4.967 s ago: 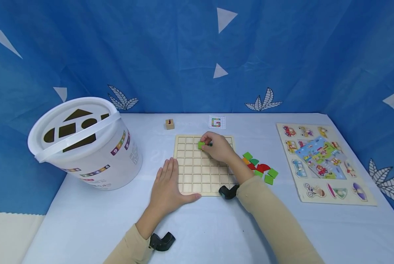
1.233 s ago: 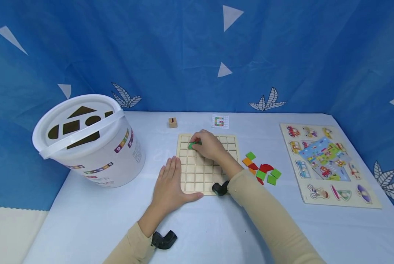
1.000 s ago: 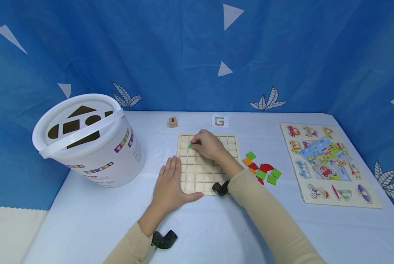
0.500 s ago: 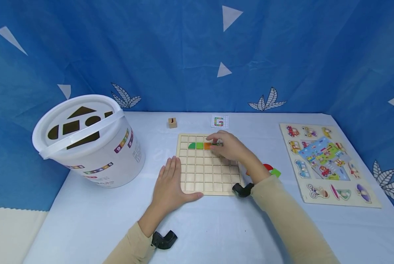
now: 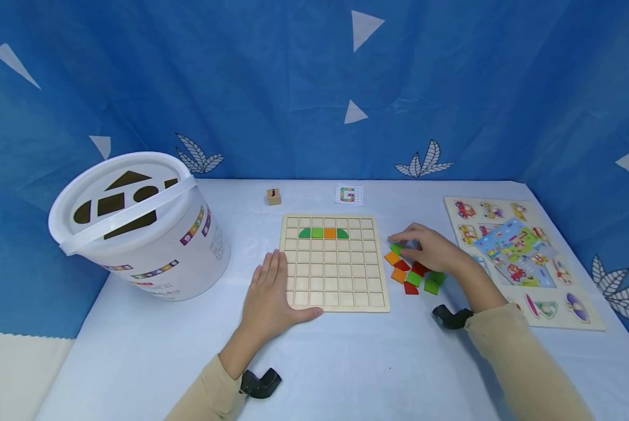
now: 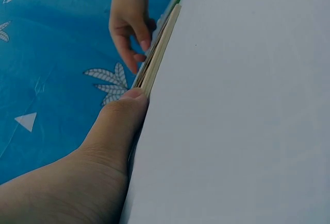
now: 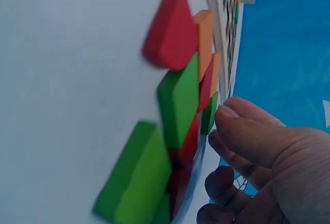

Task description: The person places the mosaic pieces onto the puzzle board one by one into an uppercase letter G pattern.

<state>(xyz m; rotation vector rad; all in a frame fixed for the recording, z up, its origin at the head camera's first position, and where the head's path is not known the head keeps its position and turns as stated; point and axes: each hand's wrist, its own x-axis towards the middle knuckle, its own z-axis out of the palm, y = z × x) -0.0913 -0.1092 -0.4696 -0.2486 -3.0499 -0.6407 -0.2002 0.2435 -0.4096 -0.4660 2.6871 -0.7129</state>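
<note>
My left hand (image 5: 267, 298) lies flat along the left side of a wooden grid board (image 5: 325, 272), its thumb at the front edge; the left wrist view shows that thumb (image 6: 114, 123) against the board's side. One row near the board's far edge holds a dark green rounded tile (image 5: 305, 233), a light green square (image 5: 317, 233), an orange square (image 5: 330, 233) and another dark green rounded tile (image 5: 342, 234). Right of the board, my right hand (image 5: 435, 250) hovers at the loose tiles, thumb and fingers parted around a green square tile (image 5: 397, 248). In the right wrist view its fingertips are beside that tile (image 7: 210, 113).
Several orange, red and green tiles (image 5: 413, 278) lie loosely together under the right hand. Behind the board are a letter cube (image 5: 274, 196) and a card with a coloured G (image 5: 349, 195). A white lidded bucket (image 5: 161, 251) stands left; a picture puzzle board (image 5: 509, 304) lies right.
My right hand has left the grid board and moved right to the loose tiles. Over these frames the tile row came to be laid on the board. My left hand has stayed in place.
</note>
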